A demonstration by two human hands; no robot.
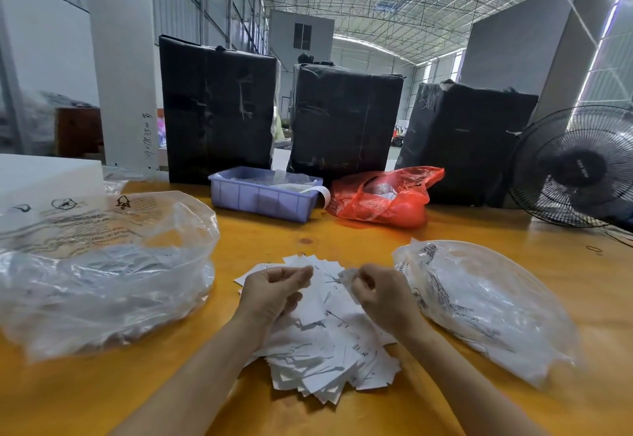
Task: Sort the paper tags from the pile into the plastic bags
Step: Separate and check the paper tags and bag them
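Your hands hover over the tags [322, 350], a loose white pile lying on the orange surface [342, 240] between two clear bags. Your left hand [274, 290] has its fingers curled, thumb meeting fingertips near the top of the pile; it seems to pinch something thin, but you cannot tell for sure what it grasps. Your right hand [380, 293] pinches a small crumpled, clear-looking scrap [346, 279] between thumb and forefinger, with the other fingers folded in.

The left bag [102, 264] is large, crumpled and open at the top, printed with dark markings, and holds white paper inside. The right bag [486, 302] lies flatter, just beside your right wrist, and also shows white paper through the plastic.

Farther back on the surface sit a purple bin [263, 196] with white strips in it and a red bag [387, 199] just beside it. Behind them stand three black wrapped bundles [342, 117]. A black fan [575, 168] stands at the right edge, and a white foam block [48, 175] sits at the far left.
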